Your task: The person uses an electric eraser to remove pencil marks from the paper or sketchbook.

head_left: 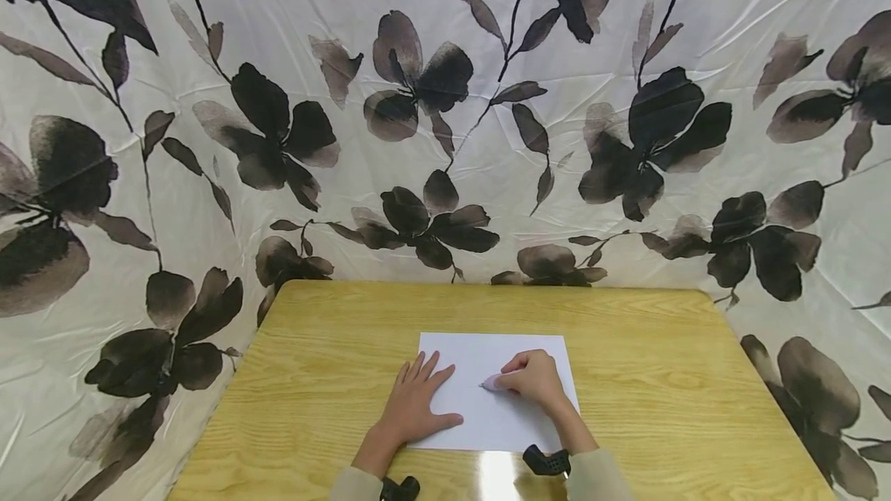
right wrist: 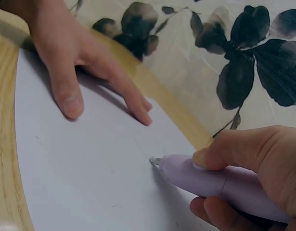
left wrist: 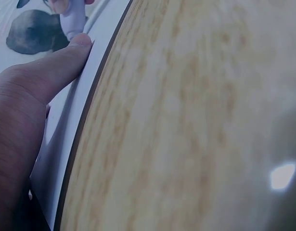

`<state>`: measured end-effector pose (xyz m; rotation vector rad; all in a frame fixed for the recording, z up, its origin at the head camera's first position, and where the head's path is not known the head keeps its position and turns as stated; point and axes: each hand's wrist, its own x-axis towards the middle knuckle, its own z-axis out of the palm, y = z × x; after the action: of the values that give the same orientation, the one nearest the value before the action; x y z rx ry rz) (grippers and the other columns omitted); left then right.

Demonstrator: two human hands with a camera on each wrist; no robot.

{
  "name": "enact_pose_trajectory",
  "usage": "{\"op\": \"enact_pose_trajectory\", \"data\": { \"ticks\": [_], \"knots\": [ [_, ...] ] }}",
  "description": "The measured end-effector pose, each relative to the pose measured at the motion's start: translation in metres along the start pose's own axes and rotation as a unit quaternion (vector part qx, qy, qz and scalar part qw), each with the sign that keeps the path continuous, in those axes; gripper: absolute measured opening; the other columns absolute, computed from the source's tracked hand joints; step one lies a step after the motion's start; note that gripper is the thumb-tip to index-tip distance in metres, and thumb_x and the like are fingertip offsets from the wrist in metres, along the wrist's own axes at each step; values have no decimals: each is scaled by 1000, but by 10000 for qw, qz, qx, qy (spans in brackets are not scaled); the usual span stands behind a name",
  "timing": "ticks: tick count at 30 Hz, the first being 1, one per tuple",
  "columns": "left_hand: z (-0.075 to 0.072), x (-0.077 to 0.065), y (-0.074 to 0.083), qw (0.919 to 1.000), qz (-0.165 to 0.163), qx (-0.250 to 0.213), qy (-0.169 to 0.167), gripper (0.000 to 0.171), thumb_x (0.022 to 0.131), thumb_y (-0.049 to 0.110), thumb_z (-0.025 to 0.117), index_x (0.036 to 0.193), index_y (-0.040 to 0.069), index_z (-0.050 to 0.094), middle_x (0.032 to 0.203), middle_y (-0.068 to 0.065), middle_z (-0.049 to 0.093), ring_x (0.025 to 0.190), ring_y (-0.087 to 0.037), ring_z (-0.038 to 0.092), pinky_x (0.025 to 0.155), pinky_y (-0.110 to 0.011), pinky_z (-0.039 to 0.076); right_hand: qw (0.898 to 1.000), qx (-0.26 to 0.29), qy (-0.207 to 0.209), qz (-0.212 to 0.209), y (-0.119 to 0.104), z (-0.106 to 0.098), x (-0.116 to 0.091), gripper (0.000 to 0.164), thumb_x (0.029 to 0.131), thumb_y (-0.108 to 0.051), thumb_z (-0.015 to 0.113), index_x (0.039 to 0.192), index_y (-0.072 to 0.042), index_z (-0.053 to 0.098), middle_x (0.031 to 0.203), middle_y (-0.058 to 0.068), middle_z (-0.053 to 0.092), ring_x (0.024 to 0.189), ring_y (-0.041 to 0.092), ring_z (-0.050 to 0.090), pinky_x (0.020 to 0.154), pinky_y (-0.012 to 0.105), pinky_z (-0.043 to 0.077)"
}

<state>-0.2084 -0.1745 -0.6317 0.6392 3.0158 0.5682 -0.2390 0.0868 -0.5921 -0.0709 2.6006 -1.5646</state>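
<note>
A white sheet of paper (head_left: 480, 431) lies on the wooden table, with a few small faint marks visible in the right wrist view. My left hand (head_left: 412, 402) rests on its left part, fingers spread and thumb stretched toward the middle. My right hand (head_left: 537, 381) grips a thick lavender pen-shaped tool (right wrist: 205, 178), thumb on top and fingers curled beneath. The tool's small pale tip (right wrist: 154, 160) is right at the paper's surface, beside a faint thin line. In the left wrist view, the left thumb (left wrist: 56, 67) overlaps the lower end of the tool.
The yellow wood-grain table (head_left: 334, 362) extends around the paper on all sides. Behind it hangs a white cloth with dark flowers (head_left: 418, 230). A dark wrist device (head_left: 546, 461) sits on the right wrist, and another (head_left: 400, 489) on the left.
</note>
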Motion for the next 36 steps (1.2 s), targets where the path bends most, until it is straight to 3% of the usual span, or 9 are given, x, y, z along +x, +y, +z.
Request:
{"op": "enact_pose_trajectory", "data": {
  "ticks": [22,36],
  "knots": [
    [5,0,-4,10000,19,74,47,90,77,82,50,149,28,42,159,-8,22,146,-34,10,114,-57,9,10000,-19,-69,65,-3,4,1,17,66,-16,88,70,-9,73,59,0,64,51,14,60,48,28,49],
    [-1,0,-2,9999,-44,101,-53,90,77,81,50,150,29,40,160,-6,19,147,-31,7,114,-55,7,10000,-1,-61,0,-6,5,2,16,65,-15,88,70,-9,73,59,0,64,50,13,59,47,28,48]
  ]
}}
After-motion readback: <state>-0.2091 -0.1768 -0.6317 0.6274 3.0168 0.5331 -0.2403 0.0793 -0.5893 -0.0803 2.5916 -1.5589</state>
